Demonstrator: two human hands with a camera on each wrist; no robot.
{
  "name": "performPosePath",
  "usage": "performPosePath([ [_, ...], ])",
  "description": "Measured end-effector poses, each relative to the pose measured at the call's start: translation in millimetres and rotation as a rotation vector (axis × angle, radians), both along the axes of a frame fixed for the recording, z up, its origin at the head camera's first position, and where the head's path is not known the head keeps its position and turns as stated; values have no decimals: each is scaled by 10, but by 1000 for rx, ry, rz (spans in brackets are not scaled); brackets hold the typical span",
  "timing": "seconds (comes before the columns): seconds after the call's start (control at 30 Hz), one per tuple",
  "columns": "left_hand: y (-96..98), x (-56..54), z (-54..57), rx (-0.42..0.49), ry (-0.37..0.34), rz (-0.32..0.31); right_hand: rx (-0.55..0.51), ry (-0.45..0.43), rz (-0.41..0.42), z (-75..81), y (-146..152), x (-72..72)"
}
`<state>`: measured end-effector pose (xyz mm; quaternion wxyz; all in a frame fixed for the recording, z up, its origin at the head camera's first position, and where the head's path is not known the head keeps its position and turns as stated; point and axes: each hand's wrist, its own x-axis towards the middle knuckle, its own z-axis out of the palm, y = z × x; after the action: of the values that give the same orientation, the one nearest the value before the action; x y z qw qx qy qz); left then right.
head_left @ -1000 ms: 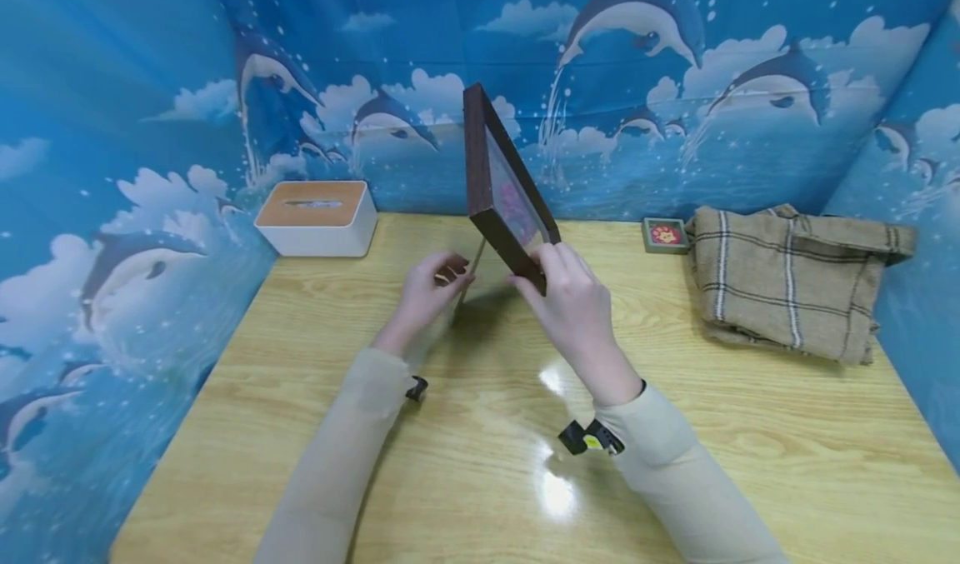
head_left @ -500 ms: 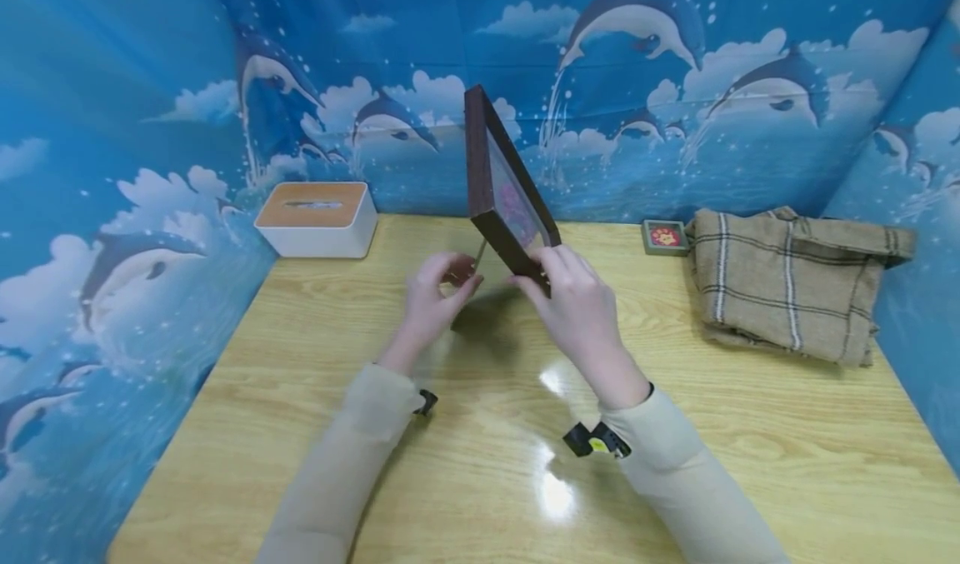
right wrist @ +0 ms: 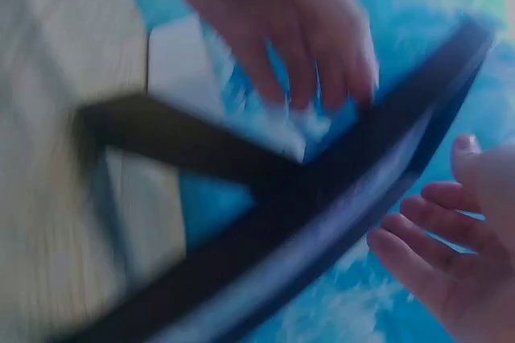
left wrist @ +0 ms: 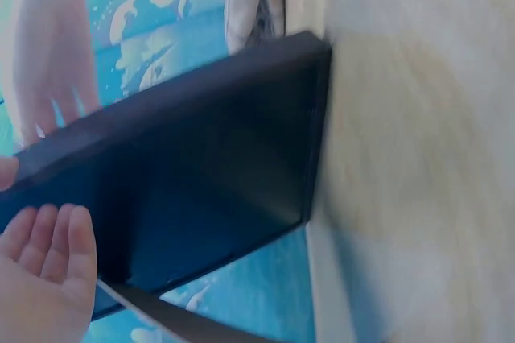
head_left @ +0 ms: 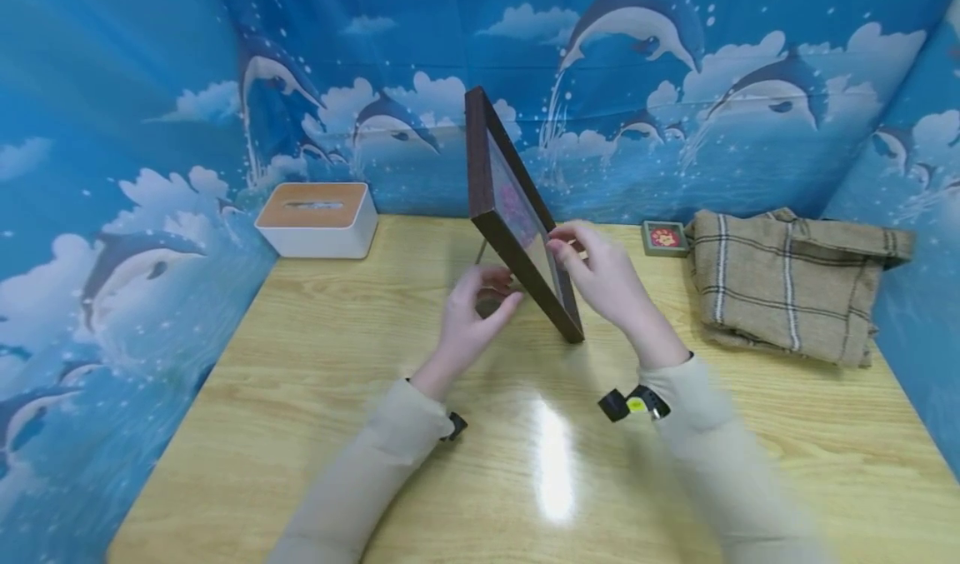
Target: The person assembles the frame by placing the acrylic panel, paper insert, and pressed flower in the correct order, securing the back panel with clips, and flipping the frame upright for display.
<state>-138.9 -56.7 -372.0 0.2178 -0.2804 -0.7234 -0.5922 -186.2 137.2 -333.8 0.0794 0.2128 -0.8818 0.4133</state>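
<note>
A dark brown picture frame stands leaning back on the table, a pink flower picture behind its pane. Its strut reaches from the back down to the table. At the back near the lower edge is my left hand, fingers fairly straight in the left wrist view, with the thumb by the frame's edge. My right hand is at the front side edge, its fingers loosely bent. In the right wrist view a gap shows between the right fingertips and the frame.
A white tissue box with a wooden lid stands at the back left. At the back right lie a small green-framed picture and a folded plaid cloth. Dolphin-print curtains border the wood-grain table.
My right hand has let go of the frame's lower edge and moved right and up. My left hand has moved from the strut rightward, close behind the frame. The frame stays tilted.
</note>
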Motion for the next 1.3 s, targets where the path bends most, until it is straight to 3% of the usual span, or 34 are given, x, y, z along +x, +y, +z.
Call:
performPosePath([
  [0.27, 141, 125, -185, 119, -167, 79, 70, -148, 91, -150, 97, -997],
  [0.4, 176, 189, -287, 149, -147, 137, 92, -232, 126, -240, 75, -1332],
  [0.47, 146, 203, -328, 145, -124, 205, 95, -260, 151, -282, 62, -1449],
  [0.57, 43, 200, -371, 154, -136, 309, 90, -290, 175, -335, 50, -1572],
  [0.7, -150, 148, -427, 153, -217, 380, 59, -319, 188, -378, 52, -1678],
  [1.0, -416, -33, -498, 111, -443, 309, -38, -357, 191, -427, -3, -1815],
  [1.23, -486, -88, -448, 36, -467, 341, -10, -300, 152, -406, -115, -1854],
  [1.3, -529, -149, -543, 14, -463, 366, 15, -266, 141, -399, -152, -1870],
])
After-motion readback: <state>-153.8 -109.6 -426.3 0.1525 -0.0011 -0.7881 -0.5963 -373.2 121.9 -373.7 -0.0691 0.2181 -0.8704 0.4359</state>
